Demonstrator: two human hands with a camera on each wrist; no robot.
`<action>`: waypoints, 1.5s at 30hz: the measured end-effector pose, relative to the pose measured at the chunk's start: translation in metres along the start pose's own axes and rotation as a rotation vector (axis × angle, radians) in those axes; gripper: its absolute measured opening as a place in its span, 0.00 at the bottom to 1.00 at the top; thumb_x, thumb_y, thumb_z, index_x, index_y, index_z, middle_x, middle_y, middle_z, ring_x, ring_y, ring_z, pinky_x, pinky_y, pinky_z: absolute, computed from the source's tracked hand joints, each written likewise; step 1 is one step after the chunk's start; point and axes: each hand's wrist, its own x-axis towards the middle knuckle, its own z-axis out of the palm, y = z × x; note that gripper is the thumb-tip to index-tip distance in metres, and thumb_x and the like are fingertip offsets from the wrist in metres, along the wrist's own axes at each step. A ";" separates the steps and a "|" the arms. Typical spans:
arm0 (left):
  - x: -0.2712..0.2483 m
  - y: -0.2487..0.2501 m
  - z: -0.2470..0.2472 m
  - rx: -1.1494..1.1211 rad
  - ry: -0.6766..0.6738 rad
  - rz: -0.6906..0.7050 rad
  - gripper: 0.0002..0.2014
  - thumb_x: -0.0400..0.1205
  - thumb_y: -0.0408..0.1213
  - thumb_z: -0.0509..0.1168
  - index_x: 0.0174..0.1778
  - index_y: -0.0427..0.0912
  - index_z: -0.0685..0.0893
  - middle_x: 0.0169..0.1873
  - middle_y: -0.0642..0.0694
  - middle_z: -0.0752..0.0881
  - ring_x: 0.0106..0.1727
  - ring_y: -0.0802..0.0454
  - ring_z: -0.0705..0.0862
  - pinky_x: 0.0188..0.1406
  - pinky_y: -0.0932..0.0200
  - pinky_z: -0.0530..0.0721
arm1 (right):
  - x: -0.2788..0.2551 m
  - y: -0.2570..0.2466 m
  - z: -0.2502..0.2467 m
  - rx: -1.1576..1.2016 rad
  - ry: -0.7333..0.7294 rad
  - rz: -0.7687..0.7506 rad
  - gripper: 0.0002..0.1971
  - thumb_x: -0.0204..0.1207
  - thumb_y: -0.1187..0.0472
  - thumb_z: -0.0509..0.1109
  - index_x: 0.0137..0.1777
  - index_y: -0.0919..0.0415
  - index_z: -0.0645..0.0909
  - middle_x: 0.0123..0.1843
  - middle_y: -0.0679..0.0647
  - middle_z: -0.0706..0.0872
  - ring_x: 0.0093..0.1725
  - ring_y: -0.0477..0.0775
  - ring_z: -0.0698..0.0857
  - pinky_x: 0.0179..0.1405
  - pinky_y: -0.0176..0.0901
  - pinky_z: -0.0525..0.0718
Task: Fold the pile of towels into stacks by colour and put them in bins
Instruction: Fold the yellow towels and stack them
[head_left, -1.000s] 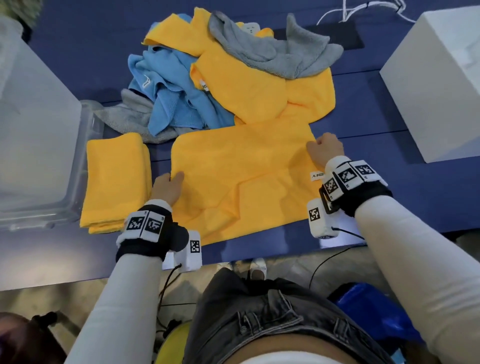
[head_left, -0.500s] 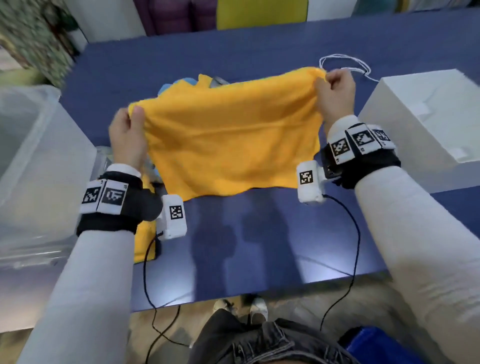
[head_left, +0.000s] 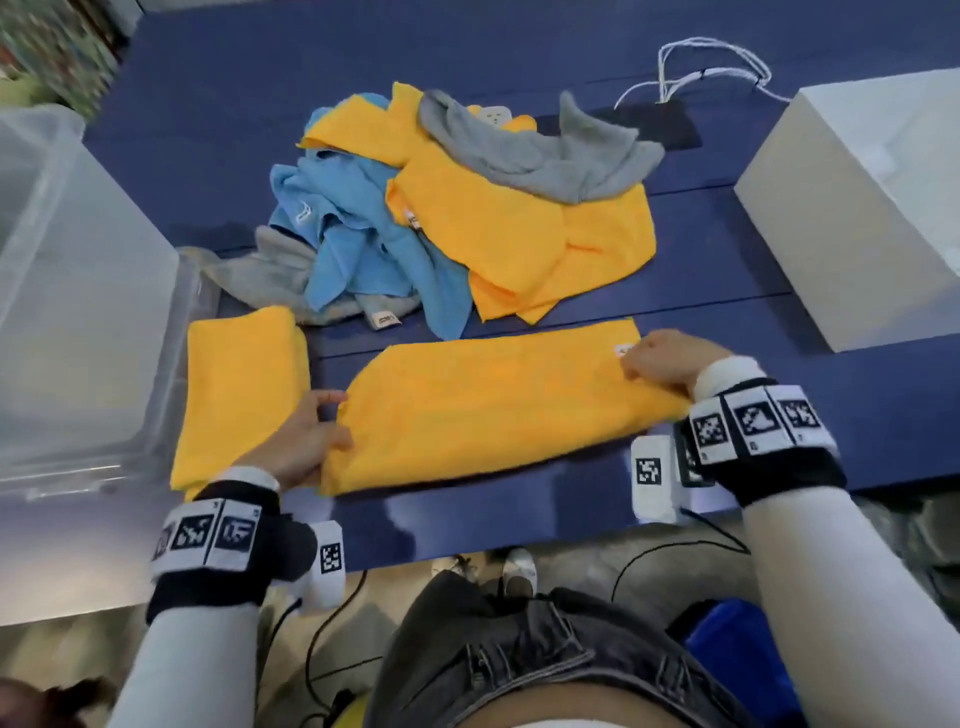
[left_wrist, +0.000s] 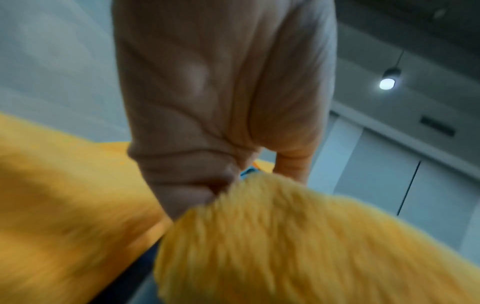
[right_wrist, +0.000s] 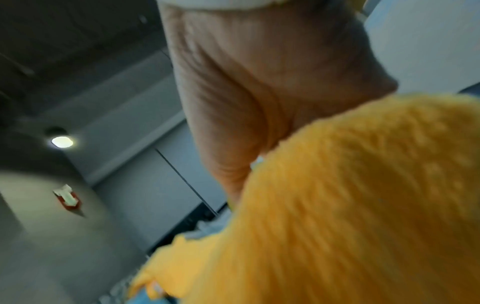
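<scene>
A yellow towel (head_left: 493, 410), folded in half into a long strip, lies on the blue table (head_left: 727, 291) near the front edge. My left hand (head_left: 306, 441) pinches its left end, and my right hand (head_left: 662, 361) grips its right end by the label. The wrist views show the same towel up close, its pile (left_wrist: 285, 246) under my left hand (left_wrist: 226, 189) and its edge (right_wrist: 337, 205) under my right hand (right_wrist: 246, 164). A folded yellow towel (head_left: 239, 389) lies just left of my left hand. Behind is the loose pile: blue towel (head_left: 363, 249), grey towel (head_left: 545, 156), more yellow towels (head_left: 519, 234).
A clear plastic bin (head_left: 78, 312) stands at the left, touching the folded yellow towel's side. A white box (head_left: 857, 197) stands at the right. White cables (head_left: 701, 67) and a black pad (head_left: 660, 124) lie at the back behind the pile.
The yellow towel lay spread flat, then both hands lifted it by its corners; now it lies back on the table folded in half, with a hand at each end.
</scene>
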 end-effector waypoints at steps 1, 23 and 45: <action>0.000 -0.011 0.005 0.029 -0.051 -0.037 0.25 0.78 0.21 0.59 0.66 0.49 0.65 0.36 0.40 0.75 0.31 0.45 0.71 0.25 0.58 0.68 | 0.002 0.008 0.010 -0.095 -0.065 0.042 0.14 0.76 0.57 0.66 0.60 0.61 0.74 0.62 0.58 0.77 0.52 0.58 0.75 0.46 0.44 0.73; 0.004 -0.012 0.033 -0.054 0.214 0.407 0.22 0.78 0.19 0.57 0.57 0.51 0.82 0.57 0.42 0.84 0.42 0.51 0.80 0.37 0.59 0.80 | 0.014 0.036 0.032 0.584 0.315 0.073 0.20 0.73 0.66 0.69 0.65 0.64 0.73 0.53 0.53 0.70 0.55 0.56 0.74 0.49 0.46 0.71; 0.041 -0.005 0.038 -0.209 0.590 0.431 0.14 0.81 0.31 0.65 0.63 0.40 0.80 0.41 0.45 0.78 0.33 0.56 0.72 0.38 0.62 0.76 | 0.054 0.016 0.033 0.627 0.525 -0.033 0.06 0.78 0.62 0.66 0.41 0.56 0.72 0.34 0.45 0.69 0.41 0.53 0.75 0.42 0.43 0.71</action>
